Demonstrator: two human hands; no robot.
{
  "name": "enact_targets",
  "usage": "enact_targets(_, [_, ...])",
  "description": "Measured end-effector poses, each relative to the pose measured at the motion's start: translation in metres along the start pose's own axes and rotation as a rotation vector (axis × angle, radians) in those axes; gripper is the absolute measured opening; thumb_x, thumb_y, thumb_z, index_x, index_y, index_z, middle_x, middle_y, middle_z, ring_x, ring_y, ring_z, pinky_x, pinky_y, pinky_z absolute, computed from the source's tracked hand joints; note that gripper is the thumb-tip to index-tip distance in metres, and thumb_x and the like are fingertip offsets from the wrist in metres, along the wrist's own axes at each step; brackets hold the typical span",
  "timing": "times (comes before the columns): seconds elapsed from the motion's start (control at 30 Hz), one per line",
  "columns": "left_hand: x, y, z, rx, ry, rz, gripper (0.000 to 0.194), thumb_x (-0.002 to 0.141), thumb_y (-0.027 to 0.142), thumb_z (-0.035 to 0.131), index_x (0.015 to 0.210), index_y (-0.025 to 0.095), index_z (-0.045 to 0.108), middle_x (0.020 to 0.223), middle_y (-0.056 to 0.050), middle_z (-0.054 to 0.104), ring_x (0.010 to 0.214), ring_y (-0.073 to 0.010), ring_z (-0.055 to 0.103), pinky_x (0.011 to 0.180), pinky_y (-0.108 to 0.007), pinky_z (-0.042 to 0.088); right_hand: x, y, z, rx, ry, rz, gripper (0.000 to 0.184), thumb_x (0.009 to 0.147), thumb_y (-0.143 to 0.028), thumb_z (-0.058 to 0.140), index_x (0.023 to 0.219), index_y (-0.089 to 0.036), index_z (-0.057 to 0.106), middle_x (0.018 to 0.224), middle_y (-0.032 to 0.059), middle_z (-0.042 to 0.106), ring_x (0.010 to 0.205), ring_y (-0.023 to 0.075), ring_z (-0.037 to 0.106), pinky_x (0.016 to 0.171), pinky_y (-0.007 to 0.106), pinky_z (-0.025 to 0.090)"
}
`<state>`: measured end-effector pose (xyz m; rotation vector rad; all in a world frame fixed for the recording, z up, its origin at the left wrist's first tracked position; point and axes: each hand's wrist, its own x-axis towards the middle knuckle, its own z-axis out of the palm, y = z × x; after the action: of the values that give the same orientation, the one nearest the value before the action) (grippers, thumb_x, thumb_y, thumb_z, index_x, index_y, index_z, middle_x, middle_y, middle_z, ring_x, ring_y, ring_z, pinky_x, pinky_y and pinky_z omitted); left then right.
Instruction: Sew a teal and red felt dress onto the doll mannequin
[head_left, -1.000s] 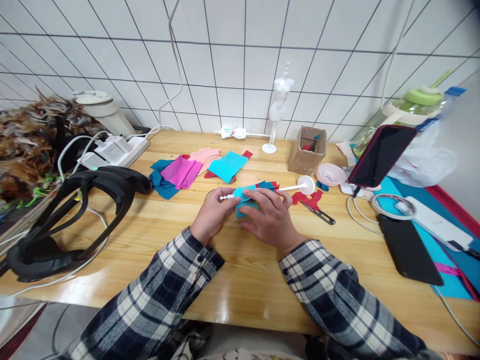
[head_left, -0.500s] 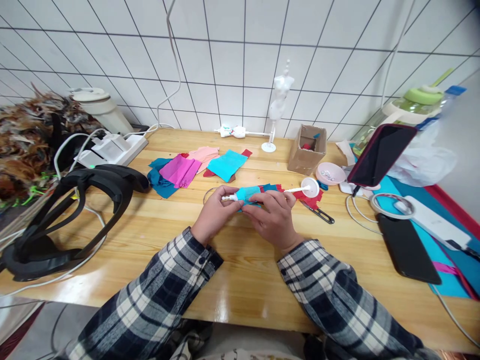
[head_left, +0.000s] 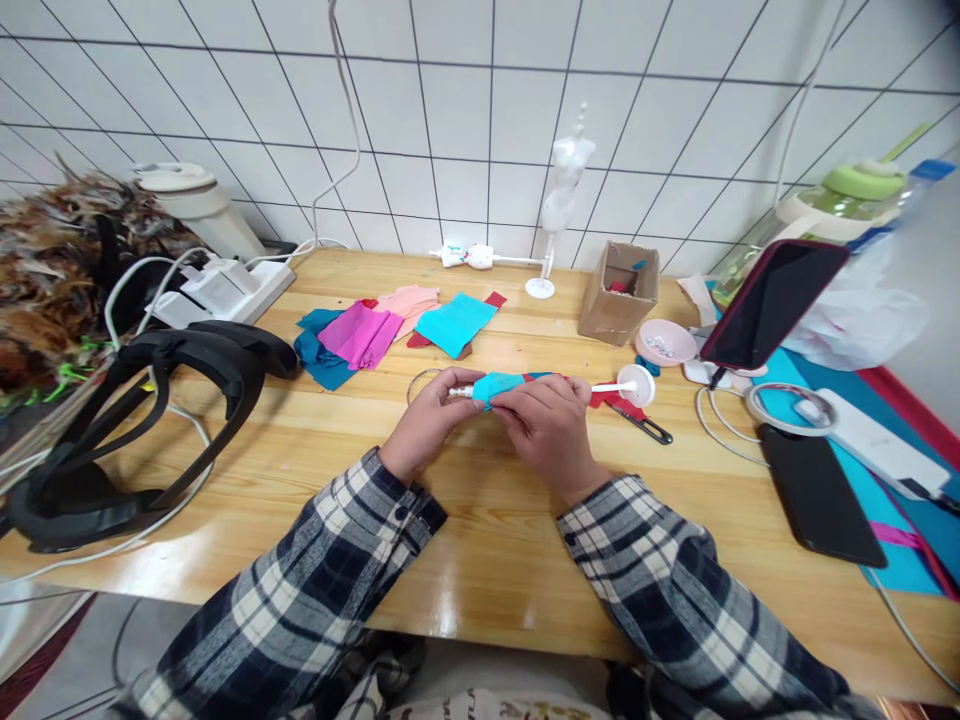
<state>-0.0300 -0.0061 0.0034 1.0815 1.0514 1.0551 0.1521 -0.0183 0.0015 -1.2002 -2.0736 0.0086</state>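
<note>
A small white mannequin stand [head_left: 636, 385] lies sideways between my hands, its round base pointing right. Turquoise fabric or crepe paper [head_left: 496, 384] is wrapped about its body. My left hand [head_left: 421, 424] pinches the neck end, thumb and fingers closed around it. My right hand [head_left: 553, 428] has its fingers curled over the wrapped body, pressing the turquoise piece; its fingertips are partly hidden. Just behind and right of this hand lie red scraps [head_left: 634, 408] and a small black-handled cutter or snips [head_left: 646, 426]. A thin ring [head_left: 411, 380] shows behind my left hand.
Coloured pieces [head_left: 360, 335] and a turquoise sheet [head_left: 456, 325] lie farther back. Another mannequin [head_left: 559, 205] stands upright by the wall; one more [head_left: 466, 256] lies down. Right are a cardboard box [head_left: 611, 310], pink bowl [head_left: 679, 345] and phones [head_left: 821, 495]; left, a black headset [head_left: 225, 460].
My right fingers have closed flatter over the wrapped body, and the mannequin's base has shifted slightly right. The turquoise piece looks smoother around it. The view has tilted slightly.
</note>
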Motion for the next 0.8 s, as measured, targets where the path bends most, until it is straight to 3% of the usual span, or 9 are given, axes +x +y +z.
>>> enact_targets(0.13, [0.001,0.002,0.002,0.121,0.054,0.0,0.04,0.067,0.031,0.077,0.103,0.02,0.064,0.097,-0.001,0.067,0.083,-0.0175,0.062,0.077,-0.029,0.048,-0.002,0.004,-0.003,-0.014,-0.03,-0.141,0.016,0.092,-0.031,0.056,0.09,-0.034,0.072,0.091,-0.0044,0.073,0.091,0.0185,0.056,0.086,0.041,0.026])
enact_targets(0.23, [0.002,0.002,0.002,0.265,0.093,0.035,0.04,0.065,0.035,0.079,0.098,0.019,0.065,0.1,-0.003,0.066,0.083,-0.0192,0.063,0.075,-0.03,0.049,-0.003,0.006,-0.007,0.037,-0.084,-0.219,0.014,0.088,-0.039,0.06,0.091,-0.033,0.072,0.091,-0.0037,0.073,0.089,0.0186,0.057,0.088,0.041,0.028])
enact_targets(0.3, [0.003,0.001,0.0,0.293,0.09,0.028,0.041,0.064,0.035,0.079,0.098,0.018,0.065,0.097,-0.003,0.066,0.083,-0.0202,0.063,0.075,-0.031,0.049,-0.003,0.007,-0.012,0.087,-0.058,-0.163,0.017,0.086,-0.04,0.06,0.095,-0.03,0.07,0.093,-0.0014,0.072,0.088,0.019,0.058,0.088,0.04,0.031])
enact_targets(0.37, [0.004,-0.001,-0.002,0.228,0.042,-0.009,0.043,0.064,0.034,0.079,0.101,0.019,0.064,0.092,-0.002,0.066,0.082,-0.0202,0.064,0.074,-0.031,0.049,-0.002,0.011,-0.017,0.1,-0.044,-0.068,0.022,0.084,-0.029,0.058,0.104,-0.026,0.067,0.103,0.002,0.069,0.096,0.0208,0.057,0.091,0.039,0.033])
enact_targets(0.53, [0.006,-0.004,-0.008,0.015,-0.122,-0.08,0.047,0.063,0.023,0.08,0.106,0.02,0.061,0.098,-0.003,0.067,0.089,-0.0186,0.064,0.079,-0.029,0.049,-0.004,0.027,-0.025,-0.063,-0.265,0.018,0.069,0.073,-0.019,0.057,0.14,-0.017,0.041,0.129,0.0114,0.059,0.119,0.0297,0.05,0.106,0.051,0.021])
enact_targets(0.63, [0.005,-0.001,-0.009,-0.015,-0.17,-0.088,0.05,0.061,0.017,0.08,0.107,0.02,0.06,0.102,-0.003,0.065,0.093,-0.0182,0.062,0.082,-0.029,0.049,-0.006,0.035,-0.023,-0.165,-0.316,0.052,0.067,0.081,-0.019,0.053,0.146,-0.017,0.034,0.125,0.0118,0.063,0.11,0.0289,0.057,0.105,0.053,0.021])
enact_targets(0.8, [0.003,0.004,-0.01,0.023,-0.148,-0.019,0.057,0.062,0.015,0.079,0.115,0.023,0.058,0.117,-0.004,0.056,0.083,-0.0117,0.061,0.072,-0.023,0.05,-0.003,0.033,-0.022,-0.173,-0.343,0.052,0.065,0.086,-0.027,0.057,0.147,-0.019,0.034,0.129,0.012,0.061,0.106,0.0297,0.06,0.087,0.044,0.039])
